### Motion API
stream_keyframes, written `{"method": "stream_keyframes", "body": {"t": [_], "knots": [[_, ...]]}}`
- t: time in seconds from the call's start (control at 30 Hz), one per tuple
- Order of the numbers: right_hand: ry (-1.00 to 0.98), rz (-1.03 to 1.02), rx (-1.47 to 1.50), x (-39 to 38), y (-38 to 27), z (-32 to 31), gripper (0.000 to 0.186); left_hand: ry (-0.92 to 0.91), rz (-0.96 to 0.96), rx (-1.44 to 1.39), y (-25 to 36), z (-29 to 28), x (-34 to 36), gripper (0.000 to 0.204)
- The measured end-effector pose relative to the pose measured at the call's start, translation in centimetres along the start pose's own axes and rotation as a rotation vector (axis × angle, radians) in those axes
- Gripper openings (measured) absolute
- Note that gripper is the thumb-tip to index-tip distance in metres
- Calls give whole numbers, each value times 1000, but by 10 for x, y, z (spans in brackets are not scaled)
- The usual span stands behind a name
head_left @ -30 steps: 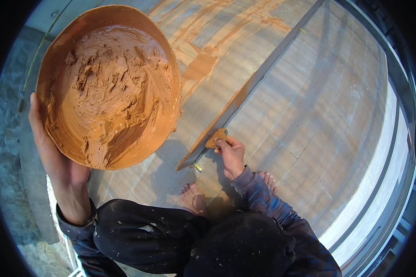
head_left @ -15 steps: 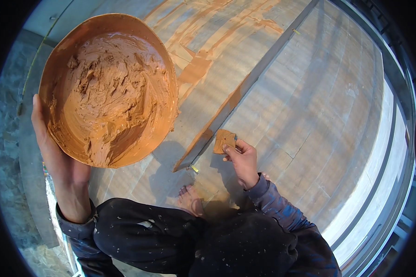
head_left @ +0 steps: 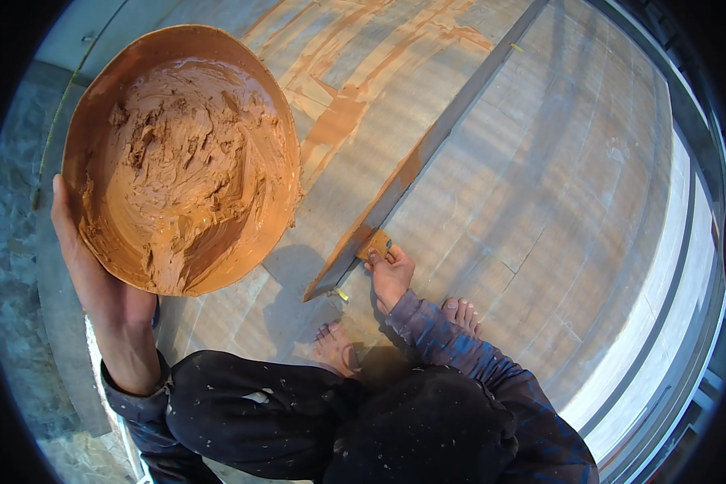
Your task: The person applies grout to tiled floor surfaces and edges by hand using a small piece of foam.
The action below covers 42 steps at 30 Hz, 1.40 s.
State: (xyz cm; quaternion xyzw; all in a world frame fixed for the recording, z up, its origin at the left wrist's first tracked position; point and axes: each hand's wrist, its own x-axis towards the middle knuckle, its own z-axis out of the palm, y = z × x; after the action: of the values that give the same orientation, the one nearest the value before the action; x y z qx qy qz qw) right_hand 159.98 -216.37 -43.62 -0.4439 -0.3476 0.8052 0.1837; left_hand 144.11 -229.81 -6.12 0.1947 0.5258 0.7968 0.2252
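Note:
My left hand (head_left: 97, 278) is closed under and around the left side of a round orange-brown bowl (head_left: 86, 145), its thumb along the outer wall. Thick, wet orange-brown paste (head_left: 189, 145) lies inside, with ridges and a smooth wiped hollow near the front. My right hand (head_left: 392, 279) pinches a small flat spreader (head_left: 373, 244) coated in the same paste. The spreader is against the right side of a narrow raised grey strip (head_left: 456, 109) that runs diagonally over the floor. Paste covers part of that strip's near half.
Tiled floor (head_left: 532, 250) stretches on both sides of the strip. Orange-brown smears (head_left: 335, 121) mark the far left tiles. A small yellow-green piece (head_left: 343, 295) sits at the strip's near end. My bare feet (head_left: 335, 348) are close by. A white ledge (head_left: 645, 323) curves along the right.
My right hand has moved left with the spreader, bringing it from over the tiles to the strip. The bowl has shifted slightly left. My right foot now shows.

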Motion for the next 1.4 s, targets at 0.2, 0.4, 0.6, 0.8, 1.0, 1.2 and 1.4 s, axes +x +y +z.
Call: {"method": "stream_keyframes", "body": {"t": [0.2,0.4,0.6,0.8,1.0,1.2,1.4], "knots": [[-90,-99,-7,-11,-13,25,22,-1,5,1,-4,-19,5,50],[-199,-165,-26,-24,-38,44,24,38,2,14,-3,-26,10,50],[-229,-191,-50,-31,-67,35,23,32,21,13,-1,-30,12,49],[-161,23,-2,-37,-90,-13,23,28,8,16,3,-14,4,50],[-166,312,143,-43,-96,-30,28,-15,-22,-6,5,0,1,50],[-167,315,18,-39,-120,-1,32,-44,-39,-10,8,0,2,51],[-59,178,-52,-36,-123,32,40,-60,-49,-1,13,-11,4,50]]}}
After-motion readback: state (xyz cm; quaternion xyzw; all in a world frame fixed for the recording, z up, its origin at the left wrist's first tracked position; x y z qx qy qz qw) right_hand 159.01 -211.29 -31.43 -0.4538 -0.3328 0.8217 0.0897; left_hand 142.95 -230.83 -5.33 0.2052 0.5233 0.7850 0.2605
